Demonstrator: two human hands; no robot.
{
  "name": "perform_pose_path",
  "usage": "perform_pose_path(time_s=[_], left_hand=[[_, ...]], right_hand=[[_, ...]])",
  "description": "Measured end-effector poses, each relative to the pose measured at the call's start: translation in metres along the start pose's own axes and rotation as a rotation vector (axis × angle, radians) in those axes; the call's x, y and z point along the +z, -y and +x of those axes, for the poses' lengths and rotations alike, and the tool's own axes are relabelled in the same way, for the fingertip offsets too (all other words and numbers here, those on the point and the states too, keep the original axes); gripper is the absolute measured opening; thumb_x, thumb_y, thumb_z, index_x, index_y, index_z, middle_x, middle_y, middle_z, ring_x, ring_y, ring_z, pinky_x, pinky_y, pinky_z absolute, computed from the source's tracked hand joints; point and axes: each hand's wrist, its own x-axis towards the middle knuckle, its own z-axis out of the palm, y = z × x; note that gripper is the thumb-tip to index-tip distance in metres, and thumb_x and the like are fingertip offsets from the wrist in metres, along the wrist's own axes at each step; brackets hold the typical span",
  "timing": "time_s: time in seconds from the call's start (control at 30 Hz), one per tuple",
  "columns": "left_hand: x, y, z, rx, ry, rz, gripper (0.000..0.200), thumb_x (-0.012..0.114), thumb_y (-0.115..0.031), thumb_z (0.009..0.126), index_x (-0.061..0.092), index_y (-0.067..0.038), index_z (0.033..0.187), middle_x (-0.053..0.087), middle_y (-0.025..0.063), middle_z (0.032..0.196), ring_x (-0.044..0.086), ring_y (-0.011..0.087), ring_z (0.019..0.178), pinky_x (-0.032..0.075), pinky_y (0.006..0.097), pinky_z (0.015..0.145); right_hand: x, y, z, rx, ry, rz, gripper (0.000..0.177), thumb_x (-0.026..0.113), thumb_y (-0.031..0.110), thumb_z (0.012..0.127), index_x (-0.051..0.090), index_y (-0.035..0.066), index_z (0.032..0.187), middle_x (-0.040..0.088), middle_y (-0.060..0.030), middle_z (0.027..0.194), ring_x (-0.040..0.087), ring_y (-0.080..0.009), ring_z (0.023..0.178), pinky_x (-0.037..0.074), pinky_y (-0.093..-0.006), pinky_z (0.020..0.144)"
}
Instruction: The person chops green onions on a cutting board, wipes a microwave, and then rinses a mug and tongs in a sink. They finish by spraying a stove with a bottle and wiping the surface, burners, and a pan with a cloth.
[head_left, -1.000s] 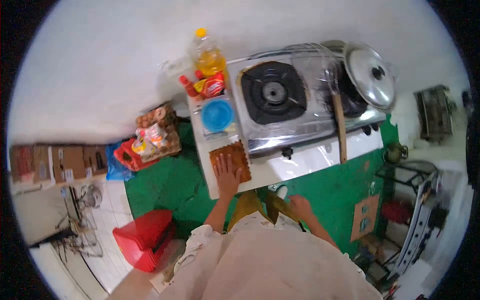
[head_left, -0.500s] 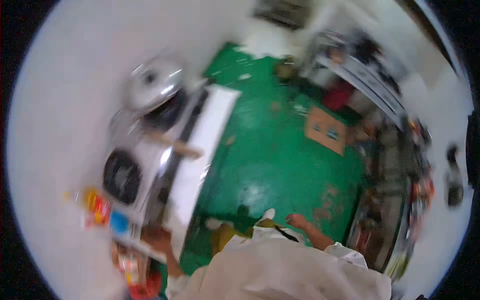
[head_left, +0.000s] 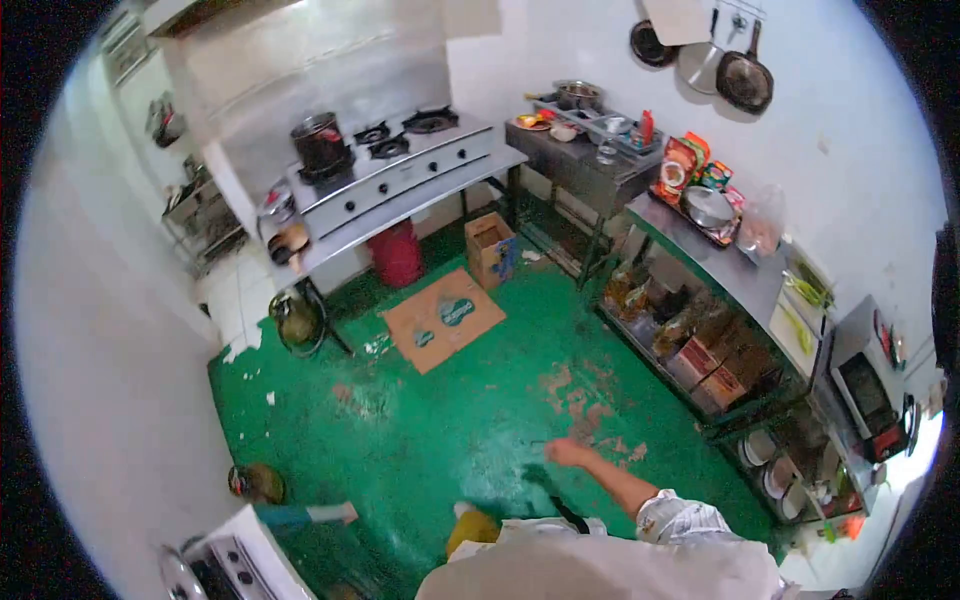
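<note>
My right hand (head_left: 566,452) hangs out in front of me over the green floor (head_left: 470,410), empty, fingers loosely apart, touching nothing. My left hand is out of view. The small stove (head_left: 215,570) I stood at a moment ago shows only as a corner at the bottom left.
A large steel stove (head_left: 385,170) with a black pot (head_left: 318,140) stands across the room. A gas cylinder (head_left: 295,318), a red bin (head_left: 397,253), a cardboard box (head_left: 492,248) and flattened cardboard (head_left: 442,318) lie on the floor. Steel shelving (head_left: 720,270) with food packets runs along the right wall.
My view has swung right, away from the small stove and counter into the room. My left hand left the brown mat and went out of sight; my right hand swung forward.
</note>
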Motion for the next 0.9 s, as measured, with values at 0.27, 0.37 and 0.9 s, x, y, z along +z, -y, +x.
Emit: perform_pose_path(time_s=[0.27,0.37,0.9], left_hand=[[0.083,-0.141,0.189,-0.368,0.590,-0.459,0.093,0.048,-0.067,0.079,0.019,-0.005,0.142,0.021,0.0203,0.144,0.031,0.0376,0.128,0.041,0.0464,0.096],[0.100,-0.273,0.240,-0.357,0.659,-0.492,0.096,0.046,-0.069,0.079,0.014,-0.006,0.143,0.014,0.0198,0.146,0.029,0.0389,0.129,0.042,0.0500,0.094],[0.453,-0.814,0.460,0.373,1.053,-0.420,0.063,0.053,-0.048,0.087,0.036,-0.012,0.135,0.043,0.0092,0.133,0.043,0.0248,0.121,0.043,0.0393,0.091]], right_hand=[[-0.110,0.005,0.113,-0.041,-0.151,0.173,0.036,0.054,0.033,0.084,0.056,0.012,0.114,0.062,-0.0152,0.104,0.058,-0.0340,0.097,0.046,-0.0450,0.082],[-0.120,-0.055,0.128,0.222,-0.083,0.119,0.034,0.052,0.028,0.085,0.056,0.012,0.115,0.062,-0.0153,0.106,0.058,-0.0348,0.097,0.045,-0.0471,0.083],[-0.486,-0.232,0.207,0.481,-1.071,0.649,0.023,0.057,0.014,0.086,0.063,0.003,0.104,0.066,-0.0084,0.088,0.061,-0.0156,0.078,0.048,-0.0302,0.071]])
